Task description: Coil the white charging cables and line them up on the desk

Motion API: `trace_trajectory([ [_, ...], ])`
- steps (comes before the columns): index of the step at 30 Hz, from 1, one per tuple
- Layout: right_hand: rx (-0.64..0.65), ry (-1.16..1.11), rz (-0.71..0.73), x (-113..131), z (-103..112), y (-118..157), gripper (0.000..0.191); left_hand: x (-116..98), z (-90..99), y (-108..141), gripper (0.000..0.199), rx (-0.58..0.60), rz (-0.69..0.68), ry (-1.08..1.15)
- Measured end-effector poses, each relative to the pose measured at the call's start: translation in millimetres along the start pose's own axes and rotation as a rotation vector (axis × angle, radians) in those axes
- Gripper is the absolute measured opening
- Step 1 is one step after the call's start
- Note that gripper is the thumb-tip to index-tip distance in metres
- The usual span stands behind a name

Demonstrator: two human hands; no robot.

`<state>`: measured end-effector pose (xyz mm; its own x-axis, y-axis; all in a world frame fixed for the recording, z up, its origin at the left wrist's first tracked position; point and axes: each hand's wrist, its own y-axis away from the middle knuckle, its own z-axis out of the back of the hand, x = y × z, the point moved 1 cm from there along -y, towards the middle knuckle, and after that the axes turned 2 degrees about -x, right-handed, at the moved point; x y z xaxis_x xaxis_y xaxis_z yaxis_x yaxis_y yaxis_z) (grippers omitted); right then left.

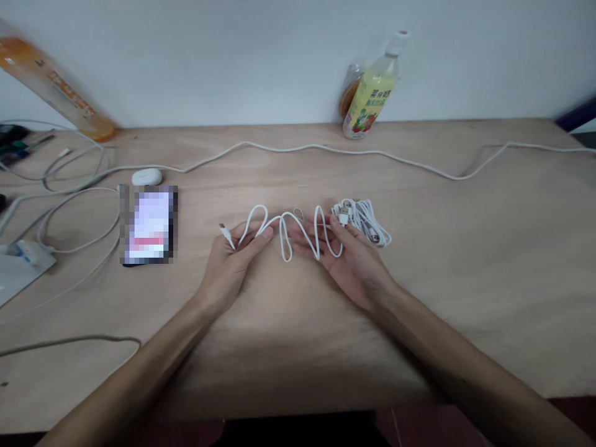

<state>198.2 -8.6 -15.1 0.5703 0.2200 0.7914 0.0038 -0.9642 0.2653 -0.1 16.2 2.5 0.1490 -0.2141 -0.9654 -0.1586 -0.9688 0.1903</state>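
A white USB charging cable (302, 229) stretches in loose zigzag loops between my two hands, above the wooden table. My left hand (235, 257) is closed on one end, its thumb pressing on the cable, and a small connector sticks out past the fingers. My right hand (351, 261) pinches the other end near a USB plug (343, 217), with its other fingers partly spread under the loops. Just beyond the right hand lies a bundle of white cables (370, 223). A thin twist tie or small loop (298, 215) rests on the table between the hands.
A phone (151, 225) and a white earbud case (147, 177) lie to the left. A long white cord (311, 147) crosses the table (488, 261). Two bottles, one orange (60, 93) and one yellow-labelled (372, 96), lean at the wall. A power strip (23, 273) and tangled cables sit far left.
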Motion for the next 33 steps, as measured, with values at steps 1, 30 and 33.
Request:
trace_trajectory([
  [1, 0.009, -0.010, -0.013, 0.3, 0.1, 0.1, 0.036, 0.3, -0.3, 0.3, 0.017, -0.002, 0.000, -0.018],
  [30, 0.014, -0.135, -0.049, 6.8, -3.6, 0.4, 0.019, -7.1, 6.1, -6.2, 0.052, 0.353, 0.448, 0.531],
  [33, 0.011, -0.131, -0.047, 6.2, -3.4, -0.2, 0.020, -4.4, 8.3, -7.3, 0.056, 0.391, 0.442, 0.560],
])
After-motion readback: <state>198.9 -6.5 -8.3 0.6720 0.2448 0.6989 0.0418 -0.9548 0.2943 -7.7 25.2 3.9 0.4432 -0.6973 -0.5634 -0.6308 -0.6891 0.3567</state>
